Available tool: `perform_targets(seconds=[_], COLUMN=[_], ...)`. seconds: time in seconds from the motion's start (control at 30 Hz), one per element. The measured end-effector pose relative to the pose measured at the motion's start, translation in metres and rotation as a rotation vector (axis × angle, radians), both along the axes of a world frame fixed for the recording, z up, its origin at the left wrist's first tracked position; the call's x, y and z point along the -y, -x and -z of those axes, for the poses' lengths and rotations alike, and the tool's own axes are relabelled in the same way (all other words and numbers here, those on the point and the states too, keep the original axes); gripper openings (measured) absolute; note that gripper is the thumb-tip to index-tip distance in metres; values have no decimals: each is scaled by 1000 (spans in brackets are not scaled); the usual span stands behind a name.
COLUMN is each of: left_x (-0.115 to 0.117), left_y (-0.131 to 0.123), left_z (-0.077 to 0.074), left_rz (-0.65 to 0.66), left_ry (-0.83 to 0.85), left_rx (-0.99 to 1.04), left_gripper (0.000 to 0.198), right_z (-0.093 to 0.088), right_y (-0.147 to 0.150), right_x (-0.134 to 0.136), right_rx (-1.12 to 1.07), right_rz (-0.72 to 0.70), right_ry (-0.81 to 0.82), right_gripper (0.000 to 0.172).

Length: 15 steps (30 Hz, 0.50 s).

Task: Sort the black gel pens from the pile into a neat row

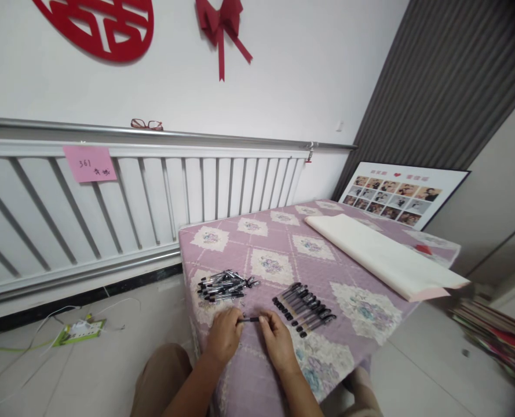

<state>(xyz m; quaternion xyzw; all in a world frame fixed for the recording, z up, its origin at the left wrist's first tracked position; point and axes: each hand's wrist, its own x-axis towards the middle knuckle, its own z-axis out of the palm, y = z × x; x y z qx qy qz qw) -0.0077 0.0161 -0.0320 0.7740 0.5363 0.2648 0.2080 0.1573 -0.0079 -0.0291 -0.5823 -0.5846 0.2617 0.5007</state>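
Note:
Between my two hands, a dark pen (251,319) lies level above the near part of the cloth-covered table. My left hand (225,334) is closed round one end of it, and my right hand (277,339) pinches the other end. Whether the pen is in one piece is hidden by my fingers. Just beyond my left hand is a loose pile of pens (225,285), clear-barrelled with black parts. To the right of my right hand, several pens (303,307) lie side by side in a slanted row, their black ends toward me.
A folded cream sheet (370,249) lies along the table's right side, with a photo board (400,197) behind it. A white radiator (153,202) lines the wall. On the floor at left sits a power strip (80,331) with cables; stacked papers (496,341) are at right.

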Motion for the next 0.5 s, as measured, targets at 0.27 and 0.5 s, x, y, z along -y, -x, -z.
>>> perform_targets(seconds=[0.27,0.5], left_x=[5,-1], left_y=[0,2], left_z=[-9,1], left_rz=[43,0], left_ry=[-23,-45], left_rx=[22,139], left_gripper=[15,21], right_z=[-4,1], right_y=[1,-2], right_x=[4,1], right_rx=[42,-14], right_rz=[14,94], right_ry=[-7,-14], right_gripper=[30,29])
